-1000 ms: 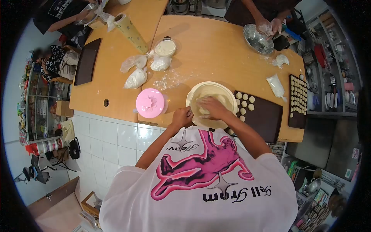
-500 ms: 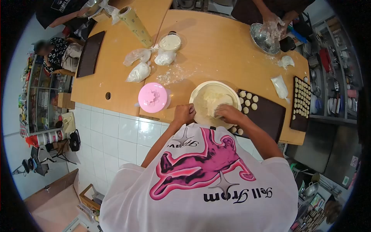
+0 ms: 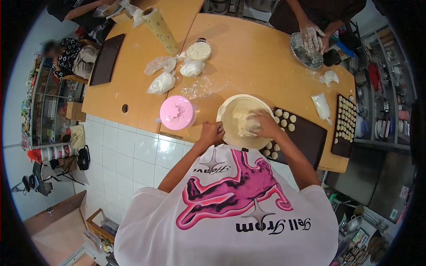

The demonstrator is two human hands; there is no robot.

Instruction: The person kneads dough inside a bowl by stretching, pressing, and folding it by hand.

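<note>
Count: one bowl point(image 3: 228, 119), one pale dough mixture point(image 3: 241, 118) inside it, two hands of mine on the job. The bowl sits at the near edge of the wooden table point(image 3: 248, 57), mouth upward. Bowl round, so no long axis to note; the dough lies as a loose lump running roughly near to far. Bowl cream-coloured and smooth; dough soft-looking, its surface uneven.

Right hand point(image 3: 262, 123): inside the bowl at its right, fingers partly spread and bent, touching the dough; whether I grip any, I cannot tell. Left hand point(image 3: 213, 132): curled nearly closed at the bowl's near-left rim; cannot tell if it pinches the rim.

Dark trays, three: near tray point(image 3: 306, 137) just right of the bowl, at least ten small round pieces point(image 3: 293, 118) showing, my forearm in front of part; right tray point(image 3: 341, 150), rows of rounds, too small to count; left tray point(image 3: 106, 60), far left. One pink lid point(image 3: 177, 112), left of the bowl. One film roll point(image 3: 160, 31), far left, cylindrical.
</note>
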